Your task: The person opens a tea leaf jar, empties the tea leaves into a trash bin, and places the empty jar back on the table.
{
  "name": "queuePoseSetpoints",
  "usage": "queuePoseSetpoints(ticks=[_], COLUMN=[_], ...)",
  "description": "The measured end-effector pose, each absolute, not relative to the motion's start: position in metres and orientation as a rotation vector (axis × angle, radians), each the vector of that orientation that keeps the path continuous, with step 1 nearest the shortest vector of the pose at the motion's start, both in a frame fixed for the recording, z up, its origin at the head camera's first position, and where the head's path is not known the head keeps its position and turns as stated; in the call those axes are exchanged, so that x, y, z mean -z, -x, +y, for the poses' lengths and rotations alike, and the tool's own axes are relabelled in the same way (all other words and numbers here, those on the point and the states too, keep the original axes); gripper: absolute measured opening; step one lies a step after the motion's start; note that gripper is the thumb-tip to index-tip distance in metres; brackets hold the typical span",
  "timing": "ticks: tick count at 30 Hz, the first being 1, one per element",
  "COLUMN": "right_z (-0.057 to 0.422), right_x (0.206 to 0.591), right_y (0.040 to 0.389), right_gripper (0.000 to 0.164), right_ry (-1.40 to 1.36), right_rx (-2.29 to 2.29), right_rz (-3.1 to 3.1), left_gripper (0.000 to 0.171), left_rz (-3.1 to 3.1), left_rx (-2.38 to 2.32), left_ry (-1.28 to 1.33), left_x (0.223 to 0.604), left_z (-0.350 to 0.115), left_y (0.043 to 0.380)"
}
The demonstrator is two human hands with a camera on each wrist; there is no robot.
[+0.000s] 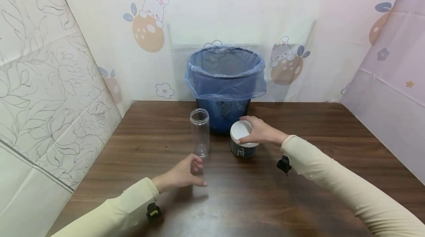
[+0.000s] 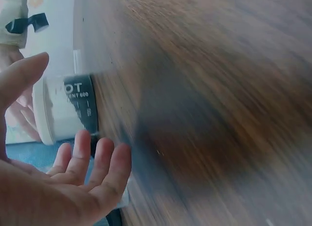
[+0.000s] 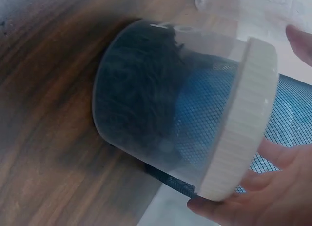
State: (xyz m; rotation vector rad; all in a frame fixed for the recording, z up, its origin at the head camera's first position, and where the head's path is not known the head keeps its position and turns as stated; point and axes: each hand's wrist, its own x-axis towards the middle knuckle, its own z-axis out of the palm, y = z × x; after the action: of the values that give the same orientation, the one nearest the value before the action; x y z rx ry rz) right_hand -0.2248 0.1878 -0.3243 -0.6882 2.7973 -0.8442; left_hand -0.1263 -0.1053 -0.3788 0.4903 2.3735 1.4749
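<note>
Left hand (image 1: 180, 174), lower centre, is relaxed and empty; right hand (image 1: 263, 132) loosely spans the lid (image 1: 241, 129), best gripped evenly.

The left hand (image 1: 180, 173) is hovering with fingers loosely curved, thumb held apart — while the right hand (image 1: 261, 131) is sitting farther forward, thumb and fingers standing wide apart, both forearms (image 1: 332, 178) slanting inward.

Clear jar (image 1: 243, 145), dark lower part (image 3: 134, 89), ribbed white lid (image 3: 244, 123) on, clear lidless bottle (image 1: 200, 133) nearby, both upright on table (image 1: 149, 137)
</note>
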Motion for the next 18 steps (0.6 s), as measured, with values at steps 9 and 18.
queuePoseSetpoints(ticks=[9, 18], right_z=[0.187, 0.185], right_x=[0.335, 0.334], right_y=[0.218, 0.213], right_gripper=[0.081, 0.083], right_ry=[0.776, 0.788], right_rx=[0.772, 0.859], right_rz=[2.909, 2.903], left_gripper=[0.071, 0.088], left_rz=[2.376, 2.455], left_rx=[-1.479, -1.401], left_ry=[-0.533, -0.557], left_x=[0.383, 0.386], left_z=[-0.082, -0.059], left_y=[0.134, 0.144])
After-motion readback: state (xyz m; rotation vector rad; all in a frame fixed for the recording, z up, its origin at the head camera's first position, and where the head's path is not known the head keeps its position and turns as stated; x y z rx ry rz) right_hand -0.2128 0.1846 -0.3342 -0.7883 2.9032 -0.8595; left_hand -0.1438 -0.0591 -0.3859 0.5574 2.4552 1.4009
